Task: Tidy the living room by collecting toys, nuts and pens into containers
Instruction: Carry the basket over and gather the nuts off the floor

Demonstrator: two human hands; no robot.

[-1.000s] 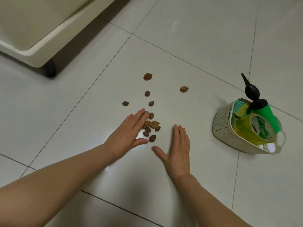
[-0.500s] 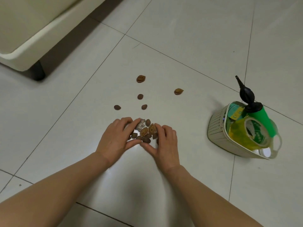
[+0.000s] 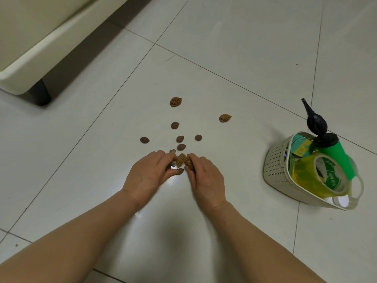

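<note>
Brown nuts (image 3: 180, 161) lie in a small pile on the white tile floor (image 3: 234, 48), and both hands close around them. The left hand (image 3: 150, 173) curls its fingers on the pile from one side, the right hand (image 3: 205, 177) pinches it from the other. More loose nuts (image 3: 174, 125) lie just beyond. A perforated basket (image 3: 275, 166) stands well apart at the right.
</note>
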